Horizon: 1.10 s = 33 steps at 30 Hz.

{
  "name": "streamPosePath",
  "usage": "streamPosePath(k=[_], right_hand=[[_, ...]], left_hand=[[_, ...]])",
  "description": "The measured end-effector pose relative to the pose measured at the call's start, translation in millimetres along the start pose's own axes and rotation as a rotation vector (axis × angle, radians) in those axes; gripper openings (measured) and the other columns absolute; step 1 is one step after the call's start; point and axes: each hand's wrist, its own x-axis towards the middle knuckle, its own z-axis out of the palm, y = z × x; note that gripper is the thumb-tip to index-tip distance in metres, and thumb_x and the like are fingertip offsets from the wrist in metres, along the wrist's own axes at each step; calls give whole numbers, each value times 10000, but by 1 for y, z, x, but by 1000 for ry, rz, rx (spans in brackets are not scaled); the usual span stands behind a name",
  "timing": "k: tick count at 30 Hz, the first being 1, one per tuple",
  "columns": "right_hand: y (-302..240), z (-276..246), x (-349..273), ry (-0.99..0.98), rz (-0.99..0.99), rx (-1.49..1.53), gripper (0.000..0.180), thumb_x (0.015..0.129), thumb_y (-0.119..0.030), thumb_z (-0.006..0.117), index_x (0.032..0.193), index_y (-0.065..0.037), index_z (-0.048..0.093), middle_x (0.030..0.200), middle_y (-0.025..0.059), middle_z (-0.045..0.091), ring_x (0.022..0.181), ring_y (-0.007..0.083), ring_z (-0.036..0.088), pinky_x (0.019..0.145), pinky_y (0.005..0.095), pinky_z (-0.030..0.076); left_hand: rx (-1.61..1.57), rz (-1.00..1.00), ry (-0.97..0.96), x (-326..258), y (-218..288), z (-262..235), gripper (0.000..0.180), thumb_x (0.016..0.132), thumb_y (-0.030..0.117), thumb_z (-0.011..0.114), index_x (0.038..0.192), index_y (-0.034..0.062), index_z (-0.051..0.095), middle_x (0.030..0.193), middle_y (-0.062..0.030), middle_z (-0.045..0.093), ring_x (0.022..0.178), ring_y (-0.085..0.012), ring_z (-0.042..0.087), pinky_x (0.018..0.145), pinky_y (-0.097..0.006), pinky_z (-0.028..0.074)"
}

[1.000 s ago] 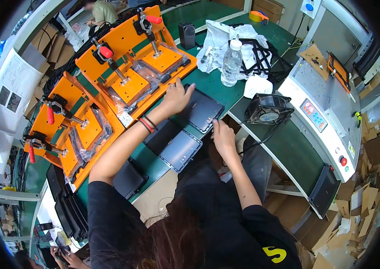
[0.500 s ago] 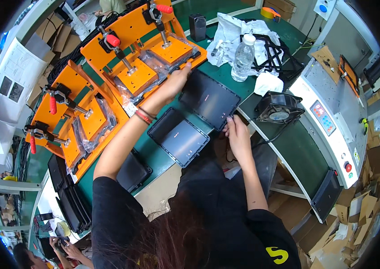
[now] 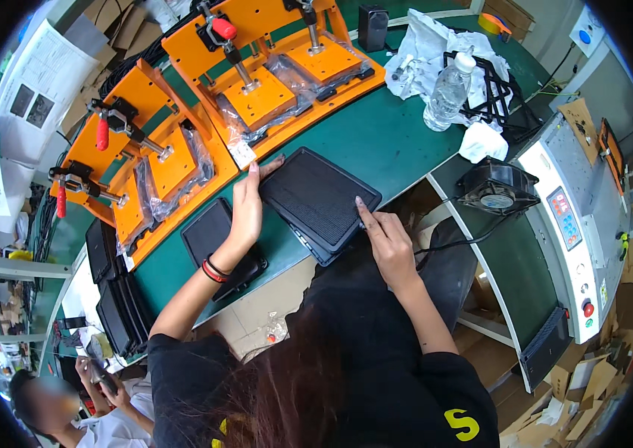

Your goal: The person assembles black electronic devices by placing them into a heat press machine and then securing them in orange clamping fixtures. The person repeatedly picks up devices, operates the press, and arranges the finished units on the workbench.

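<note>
A flat black ribbed panel [image 3: 320, 198] lies tilted on the green bench [image 3: 384, 134] at its near edge. My left hand [image 3: 245, 209] presses flat against the panel's left edge, fingers stretched toward its far corner. My right hand [image 3: 385, 239] touches the panel's right near edge with the index finger, the other fingers curled. The panel is held between both hands. A second black panel [image 3: 208, 228] lies to the left, partly under my left forearm, which wears red and black bands.
Orange clamp jigs [image 3: 257, 82] with red-handled levers and plastic-wrapped parts fill the bench's far side. A water bottle [image 3: 447, 89], white cloths, a black fan [image 3: 497, 188] and a grey control-panel machine [image 3: 581, 224] stand right. Black panels are stacked [image 3: 111, 299] at left. Another person sits at bottom left.
Both hands have slid the black panel away from the second one, toward the right. My left hand has moved from its far corner to its left edge.
</note>
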Motion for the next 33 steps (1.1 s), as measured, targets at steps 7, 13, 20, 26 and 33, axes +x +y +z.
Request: streamPosePath(k=[7, 13, 20, 26, 33], right_hand=[[-7, 6, -19, -148, 9, -40, 573, 722, 45, 605, 1280, -83, 566, 819, 88, 507, 734, 216, 521, 676, 314, 480], [-11, 7, -27, -182, 51, -59, 595, 737, 48, 582, 1308, -115, 545, 863, 102, 501, 774, 231, 513, 703, 326, 468], [-23, 3, -52, -171, 224, 65, 599, 797, -118, 620, 1362, -34, 440, 1079, 184, 441, 996, 329, 442, 915, 434, 373], [-22, 42, -64, -141, 76, 132, 902, 811, -408, 641, 1459, -13, 152, 1403, 275, 144, 1333, 502, 115, 1076, 593, 159], [-24, 63, -35, -208, 44, 99, 895, 784, -431, 681, 1449, -42, 226, 1413, 264, 201, 1353, 488, 116, 1054, 637, 158]], left_hand=[[444, 88, 53, -4, -20, 7, 336, 967, 197, 426, 1100, -65, 590, 1098, -231, 609, 1062, -341, 574, 927, -355, 422], [551, 147, -38, -8, -19, 6, 329, 953, 173, 441, 1167, -55, 545, 1149, -232, 575, 1083, -367, 543, 953, -382, 406], [605, 191, -75, -16, -22, 5, 356, 951, 197, 445, 1194, -48, 530, 1175, -252, 556, 1138, -373, 499, 1003, -399, 363], [569, 107, -114, -3, -9, 6, 390, 949, 242, 457, 1166, -72, 541, 1147, -253, 578, 1124, -378, 514, 978, -397, 386], [539, 40, -140, 20, -7, -2, 408, 950, 273, 454, 1145, -72, 551, 1134, -257, 586, 1111, -381, 532, 964, -390, 400]])
